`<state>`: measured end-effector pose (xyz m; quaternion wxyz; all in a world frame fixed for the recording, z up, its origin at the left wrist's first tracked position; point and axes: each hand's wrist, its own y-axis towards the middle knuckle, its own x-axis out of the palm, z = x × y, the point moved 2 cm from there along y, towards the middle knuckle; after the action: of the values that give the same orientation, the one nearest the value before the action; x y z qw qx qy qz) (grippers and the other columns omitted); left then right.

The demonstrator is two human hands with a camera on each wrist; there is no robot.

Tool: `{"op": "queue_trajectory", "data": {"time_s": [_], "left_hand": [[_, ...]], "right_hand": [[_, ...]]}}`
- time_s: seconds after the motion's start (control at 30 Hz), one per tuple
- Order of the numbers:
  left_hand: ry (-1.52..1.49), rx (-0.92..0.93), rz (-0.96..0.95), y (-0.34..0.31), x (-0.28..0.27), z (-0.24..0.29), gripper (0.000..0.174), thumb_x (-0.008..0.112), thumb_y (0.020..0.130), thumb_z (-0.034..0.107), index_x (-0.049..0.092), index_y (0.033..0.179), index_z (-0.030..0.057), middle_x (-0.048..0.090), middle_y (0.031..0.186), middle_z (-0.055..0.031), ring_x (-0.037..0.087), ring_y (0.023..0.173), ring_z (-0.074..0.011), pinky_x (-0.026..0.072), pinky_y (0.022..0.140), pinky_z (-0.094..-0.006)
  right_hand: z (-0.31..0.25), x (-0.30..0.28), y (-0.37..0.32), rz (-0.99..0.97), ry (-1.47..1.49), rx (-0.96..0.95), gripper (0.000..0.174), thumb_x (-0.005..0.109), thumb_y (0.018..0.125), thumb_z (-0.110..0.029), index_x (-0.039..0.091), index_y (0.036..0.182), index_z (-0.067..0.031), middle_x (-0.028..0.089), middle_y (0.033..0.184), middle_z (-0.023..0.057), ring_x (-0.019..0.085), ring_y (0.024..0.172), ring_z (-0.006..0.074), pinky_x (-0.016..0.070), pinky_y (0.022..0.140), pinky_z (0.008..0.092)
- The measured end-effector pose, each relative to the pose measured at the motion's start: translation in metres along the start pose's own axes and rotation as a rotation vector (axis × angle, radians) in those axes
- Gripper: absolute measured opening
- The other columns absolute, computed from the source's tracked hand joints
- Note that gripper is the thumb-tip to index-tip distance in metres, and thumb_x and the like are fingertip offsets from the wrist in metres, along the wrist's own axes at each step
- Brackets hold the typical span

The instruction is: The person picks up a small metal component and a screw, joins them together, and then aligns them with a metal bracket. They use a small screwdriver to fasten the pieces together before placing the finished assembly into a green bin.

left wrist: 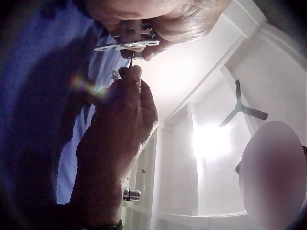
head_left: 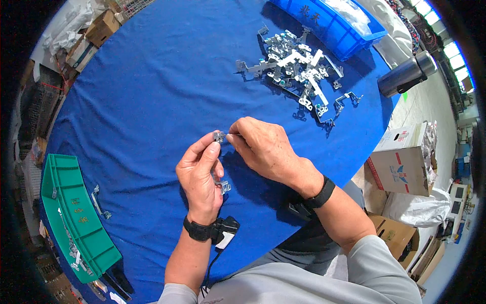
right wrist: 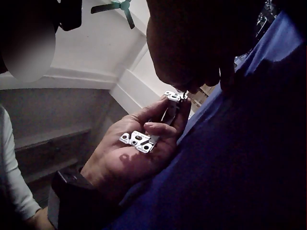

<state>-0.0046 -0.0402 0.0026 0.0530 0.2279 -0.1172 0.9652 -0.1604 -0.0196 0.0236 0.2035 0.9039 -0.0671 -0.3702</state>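
My left hand [head_left: 198, 178] holds a small metal bracket [right wrist: 136, 140] between thumb and fingers. One end plate with round holes lies against the palm in the right wrist view; the other stands up at the fingertips. From the right, my right hand [head_left: 269, 148] meets that upper end, thumb and forefinger pinching a thin metal pin [head_left: 231, 135] that points at the bracket. In the left wrist view the bracket's flat plate [left wrist: 127, 46] sits just above the right fingertips. The pin's tip is too small to make out.
A pile of similar metal brackets [head_left: 304, 68] lies on the blue cloth [head_left: 152, 76] ahead, beside a blue bin [head_left: 344, 43]. At left stands a green tray [head_left: 76, 172] with several metal parts, and one loose bracket [head_left: 99, 203] beside it. A dark flask [head_left: 405, 76] stands far right.
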Motion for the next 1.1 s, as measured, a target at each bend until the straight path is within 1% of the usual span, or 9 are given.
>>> {"op": "queue_trajectory", "data": {"time_s": [0.27,0.33,0.37,0.43,0.63,0.83,0.93,1.03,1.1], "left_hand": [[0.063,0.010,0.010,-0.003,0.002,-0.001,0.017,0.067,0.090,0.000,0.070,0.107,-0.0015,0.072,0.098,-0.0100,0.054,0.055,-0.0045,0.0421,0.043,-0.0178],[0.086,0.038,0.010,-0.003,0.002,-0.002,0.017,0.067,0.089,0.000,0.070,0.106,-0.0012,0.072,0.097,-0.0099,0.054,0.056,-0.0043,0.0419,0.043,-0.0178],[0.086,0.038,0.010,-0.003,0.002,-0.003,0.017,0.067,0.089,0.000,0.070,0.106,-0.0012,0.072,0.097,-0.0099,0.054,0.056,-0.0043,0.0419,0.043,-0.0178],[0.084,0.047,-0.002,-0.002,0.002,-0.003,0.018,0.067,0.089,0.000,0.071,0.107,-0.0012,0.072,0.097,-0.0102,0.054,0.056,-0.0043,0.0419,0.044,-0.0178],[0.085,0.037,-0.002,-0.002,0.002,-0.001,0.018,0.067,0.090,0.000,0.070,0.107,-0.0014,0.073,0.099,-0.0111,0.053,0.055,-0.0044,0.0420,0.044,-0.0176],[0.083,0.051,0.011,-0.003,0.003,-0.001,0.018,0.066,0.090,0.000,0.070,0.107,-0.0018,0.072,0.095,-0.0095,0.052,0.053,-0.0051,0.0413,0.044,-0.0181],[0.091,0.052,0.016,-0.003,0.003,-0.002,0.017,0.066,0.090,0.000,0.070,0.107,-0.0014,0.072,0.093,-0.0087,0.052,0.053,-0.0054,0.0410,0.044,-0.0184],[0.056,0.036,-0.009,-0.003,0.001,-0.001,0.019,0.066,0.090,-0.001,0.069,0.108,-0.0044,0.071,0.102,-0.0127,0.055,0.056,-0.0053,0.0440,0.047,-0.0171],[0.072,0.046,0.004,-0.003,0.002,-0.002,0.018,0.066,0.090,0.000,0.069,0.108,-0.0025,0.072,0.097,-0.0105,0.054,0.055,-0.0055,0.0425,0.046,-0.0178]], "right_hand": [[0.000,0.001,-0.002,-0.047,-0.168,0.035,0.024,0.060,0.095,-0.022,0.052,0.079,-0.0053,0.058,0.066,0.0140,0.062,0.061,0.0351,0.0469,0.050,0.0452],[-0.001,0.001,-0.001,-0.016,-0.161,0.053,0.028,0.066,0.092,-0.014,0.047,0.074,-0.0040,0.051,0.063,0.0145,0.055,0.056,0.0341,0.0408,0.049,0.0434],[-0.001,0.000,-0.001,-0.016,-0.161,0.053,0.028,0.066,0.092,-0.014,0.047,0.074,-0.0040,0.051,0.063,0.0145,0.055,0.056,0.0341,0.0408,0.049,0.0434],[0.000,0.000,-0.001,-0.099,-0.185,0.088,0.026,0.060,0.095,-0.023,0.052,0.078,-0.0051,0.060,0.067,0.0155,0.063,0.062,0.0356,0.0479,0.051,0.0459],[0.001,0.002,-0.001,0.027,-0.046,0.074,0.026,0.062,0.094,-0.025,0.054,0.079,-0.0048,0.061,0.069,0.0169,0.063,0.061,0.0378,0.0482,0.052,0.0472],[0.001,-0.005,-0.001,-0.111,-0.098,0.153,0.024,0.064,0.092,-0.022,0.055,0.081,-0.0034,0.063,0.075,0.0178,0.064,0.067,0.0379,0.0485,0.055,0.0473],[0.002,-0.004,0.000,-0.026,-0.001,0.125,0.025,0.064,0.092,-0.022,0.055,0.079,-0.0035,0.062,0.071,0.0180,0.063,0.066,0.0385,0.0482,0.055,0.0479],[0.000,-0.006,0.000,-0.006,0.057,0.112,0.025,0.064,0.092,-0.023,0.055,0.079,-0.0030,0.061,0.072,0.0179,0.063,0.066,0.0386,0.0482,0.055,0.0476],[0.001,-0.007,-0.001,-0.056,0.001,0.140,0.024,0.064,0.092,-0.022,0.055,0.080,-0.0024,0.062,0.073,0.0178,0.063,0.067,0.0387,0.0483,0.056,0.0475]]}}
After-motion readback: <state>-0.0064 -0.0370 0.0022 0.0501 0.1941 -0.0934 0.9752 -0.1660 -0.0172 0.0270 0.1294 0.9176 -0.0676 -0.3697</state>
